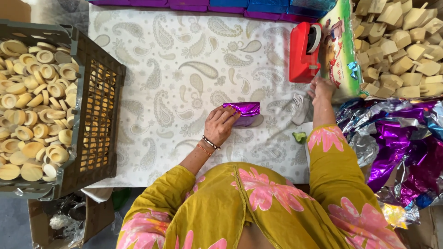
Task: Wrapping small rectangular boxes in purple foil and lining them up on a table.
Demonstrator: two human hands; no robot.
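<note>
Left hand [220,124] fingers together, pressing down on small purple foil-wrapped block [245,113] mid-table on paisley cloth [184,69] | right hand [320,88] at right edge below red tape dispenser [303,53], grip can't be made out

The desk [184,55] was covered with a white cloth with a grey paisley pattern. The light was soft and even, like daylight. At the lower left a grey floor [11,223] was seen, and an open cardboard box [94,216] stood there under the desk's edge.
</note>
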